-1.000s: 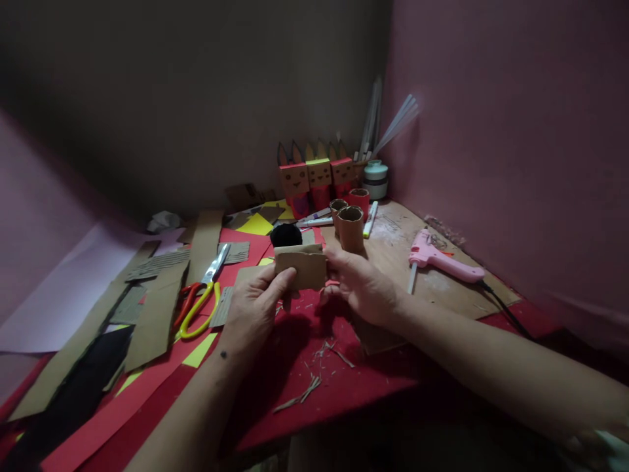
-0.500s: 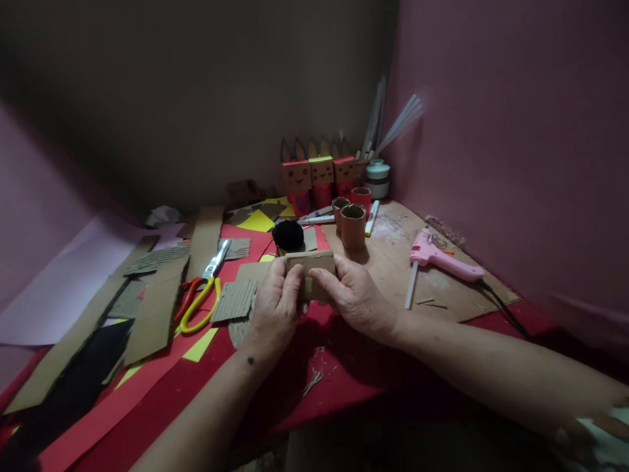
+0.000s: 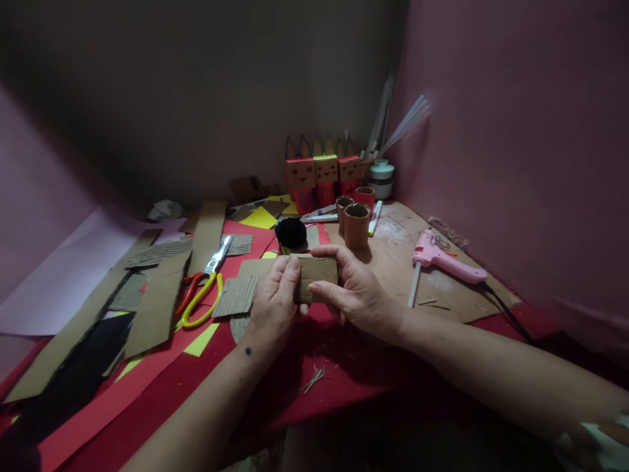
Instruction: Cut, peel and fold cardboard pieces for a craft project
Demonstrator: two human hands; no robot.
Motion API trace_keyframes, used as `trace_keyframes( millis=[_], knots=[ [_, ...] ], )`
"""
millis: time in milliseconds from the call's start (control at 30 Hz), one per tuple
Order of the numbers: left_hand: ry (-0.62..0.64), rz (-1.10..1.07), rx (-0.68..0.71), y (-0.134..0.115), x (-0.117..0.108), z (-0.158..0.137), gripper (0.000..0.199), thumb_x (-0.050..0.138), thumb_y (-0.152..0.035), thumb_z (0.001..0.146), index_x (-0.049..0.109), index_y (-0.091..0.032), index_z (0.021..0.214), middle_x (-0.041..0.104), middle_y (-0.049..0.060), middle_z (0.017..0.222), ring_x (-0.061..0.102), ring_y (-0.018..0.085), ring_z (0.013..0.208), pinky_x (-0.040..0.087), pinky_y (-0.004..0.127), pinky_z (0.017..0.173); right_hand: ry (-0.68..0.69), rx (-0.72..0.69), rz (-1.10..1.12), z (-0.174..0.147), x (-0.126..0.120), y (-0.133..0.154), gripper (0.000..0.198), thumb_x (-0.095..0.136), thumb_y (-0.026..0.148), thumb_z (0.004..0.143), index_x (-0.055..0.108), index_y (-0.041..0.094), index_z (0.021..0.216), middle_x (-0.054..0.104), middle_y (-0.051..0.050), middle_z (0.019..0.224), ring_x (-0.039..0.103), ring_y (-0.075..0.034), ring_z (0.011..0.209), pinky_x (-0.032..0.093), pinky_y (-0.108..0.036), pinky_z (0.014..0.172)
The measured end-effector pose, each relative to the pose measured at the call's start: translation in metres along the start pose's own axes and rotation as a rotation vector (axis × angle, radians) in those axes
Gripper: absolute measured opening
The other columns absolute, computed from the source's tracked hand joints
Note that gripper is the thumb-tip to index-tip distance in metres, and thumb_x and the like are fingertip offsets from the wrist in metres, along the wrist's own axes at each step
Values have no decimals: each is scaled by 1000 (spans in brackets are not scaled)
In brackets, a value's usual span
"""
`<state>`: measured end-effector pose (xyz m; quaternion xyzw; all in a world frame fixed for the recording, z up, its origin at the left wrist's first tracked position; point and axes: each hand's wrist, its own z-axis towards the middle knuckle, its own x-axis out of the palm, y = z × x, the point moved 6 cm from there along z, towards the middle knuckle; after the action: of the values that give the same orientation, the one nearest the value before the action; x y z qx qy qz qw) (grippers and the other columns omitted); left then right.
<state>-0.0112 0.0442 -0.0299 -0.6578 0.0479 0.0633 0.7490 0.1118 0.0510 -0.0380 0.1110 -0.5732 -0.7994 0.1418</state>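
Between my two hands, above the red tabletop, is a small brown cardboard piece [image 3: 318,276] with its flat face toward me. My left hand [image 3: 276,292] is closed on its left end, thumb pressed on the front. On the right end, my right hand [image 3: 356,292] grips it with the thumb on the face and the index finger along the top edge. The other fingers are partly hidden behind the cardboard. A round black object [image 3: 290,235] stands just beyond it. Corrugated cardboard squares [image 3: 234,296] lie beside my left hand.
Scissors [image 3: 202,288] with red and yellow handles lie at left among cardboard strips [image 3: 158,305] and coloured paper. Cardboard tubes [image 3: 356,226] stand behind my right hand. Box-headed figures with drawn faces [image 3: 301,176] stand at the back. A pink glue gun [image 3: 442,259] with a cord lies at right.
My right index finger has risen onto the cardboard's top edge, and my right thumb has shifted lower. More of the flat face shows. The view has moved slightly.
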Motion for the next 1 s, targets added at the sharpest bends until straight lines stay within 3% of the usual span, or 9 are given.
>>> trace_keyframes(
  millis=[133, 233, 333, 500, 700, 867, 1000],
  knots=[
    [-42, 39, 76, -4, -2, 1, 23, 52, -44, 90, 55, -23, 99, 54, -5, 71, 50, 9, 51, 42, 19, 44, 21, 32, -4, -2, 4, 1, 34, 60, 32, 88, 48, 24, 118, 51, 6, 61, 48, -10, 45, 38, -21, 38],
    [-71, 136, 162, -6, -4, 2, 17, 50, -36, 90, 58, -20, 87, 54, -3, 67, 50, 11, 55, 41, 20, 48, 23, 68, 43, -1, 8, -2, 27, 55, 33, 91, 49, 24, 116, 45, 9, 50, 43, -9, 35, 33, -19, 32],
    [-130, 136, 196, -7, -9, 3, 15, 52, -32, 89, 59, -19, 84, 57, -1, 70, 52, 12, 61, 43, 20, 53, 32, 109, 114, 0, 11, -2, 23, 49, 35, 93, 47, 24, 114, 49, 8, 52, 46, -9, 34, 34, -19, 30],
    [-173, 53, 113, -4, -13, 4, 19, 53, -39, 88, 57, -20, 84, 54, -3, 66, 47, 10, 50, 39, 20, 43, 99, 99, 87, 7, 13, 7, 29, 53, 38, 91, 46, 24, 116, 53, 6, 63, 50, -10, 43, 42, -22, 41],
    [-211, 63, 116, 0, -13, 9, 20, 52, -38, 88, 57, -20, 81, 53, -4, 65, 46, 10, 51, 38, 21, 47, -95, -104, -198, 18, 5, 8, 15, 55, 32, 90, 56, 20, 99, 58, 0, 82, 55, -13, 75, 46, -26, 65],
    [-174, 114, 92, -4, -7, 23, 18, 55, -28, 85, 58, -18, 71, 53, -2, 64, 46, 11, 57, 36, 20, 48, -53, 111, 40, 27, 3, -16, 18, 53, 40, 90, 51, 24, 96, 53, 4, 65, 48, -9, 42, 39, -22, 37],
    [-118, 31, 7, -3, 2, 35, 16, 56, -28, 83, 57, -18, 70, 53, -2, 60, 46, 10, 50, 35, 19, 42, -29, 210, 185, 28, -3, -20, 26, 53, 46, 89, 47, 24, 101, 53, 7, 58, 47, -9, 32, 37, -20, 28]
  ],
)
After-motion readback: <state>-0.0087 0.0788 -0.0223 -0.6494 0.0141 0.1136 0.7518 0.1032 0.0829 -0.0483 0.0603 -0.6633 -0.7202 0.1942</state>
